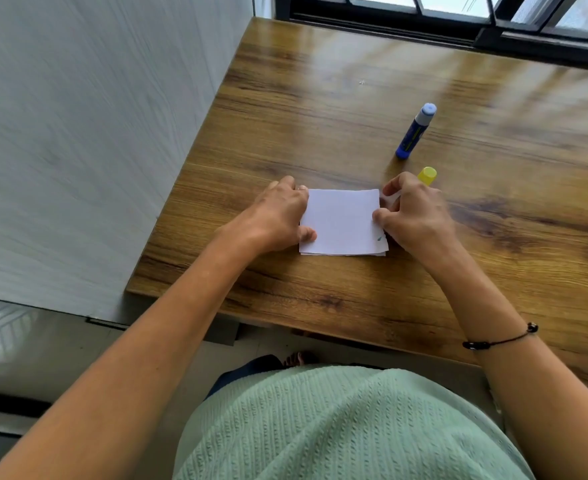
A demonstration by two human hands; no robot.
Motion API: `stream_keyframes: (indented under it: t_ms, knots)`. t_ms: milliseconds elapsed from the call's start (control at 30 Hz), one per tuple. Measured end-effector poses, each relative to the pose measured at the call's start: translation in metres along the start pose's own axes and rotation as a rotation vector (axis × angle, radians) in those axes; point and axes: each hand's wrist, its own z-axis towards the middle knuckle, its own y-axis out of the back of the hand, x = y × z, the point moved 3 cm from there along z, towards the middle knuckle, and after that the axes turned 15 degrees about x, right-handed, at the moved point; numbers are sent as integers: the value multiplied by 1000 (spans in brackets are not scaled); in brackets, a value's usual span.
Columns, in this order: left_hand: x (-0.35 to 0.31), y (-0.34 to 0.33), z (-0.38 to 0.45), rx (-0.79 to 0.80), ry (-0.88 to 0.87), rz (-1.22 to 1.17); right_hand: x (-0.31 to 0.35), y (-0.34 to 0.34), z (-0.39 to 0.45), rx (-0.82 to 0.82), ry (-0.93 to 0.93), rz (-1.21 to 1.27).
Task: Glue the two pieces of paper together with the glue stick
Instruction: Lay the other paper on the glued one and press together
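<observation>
Two white square papers (342,221) lie stacked on the wooden table (354,116), the lower one peeking out along the bottom and right edges. My left hand (282,213) grips the stack's left edge with thumb and fingers. My right hand (413,213) pinches the right edge. A blue glue stick (415,131) stands uncapped further back to the right, apart from both hands. Its yellow cap (426,175) sits just behind my right hand.
A grey wall (78,133) runs along the table's left edge. A dark window frame (458,26) borders the far edge. The table's near edge is close to my body, and a foot (299,358) shows on the floor below.
</observation>
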Motion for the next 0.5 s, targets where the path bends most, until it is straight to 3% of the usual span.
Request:
stream_keyframes:
  t_ms: [300,500]
  knots:
    - [0,-3,0,-40,-14,8,-1,-3,-6,-107,74,-21]
    - [0,-9,1,-76,2,20,15,-11,-23,-234,206,-218]
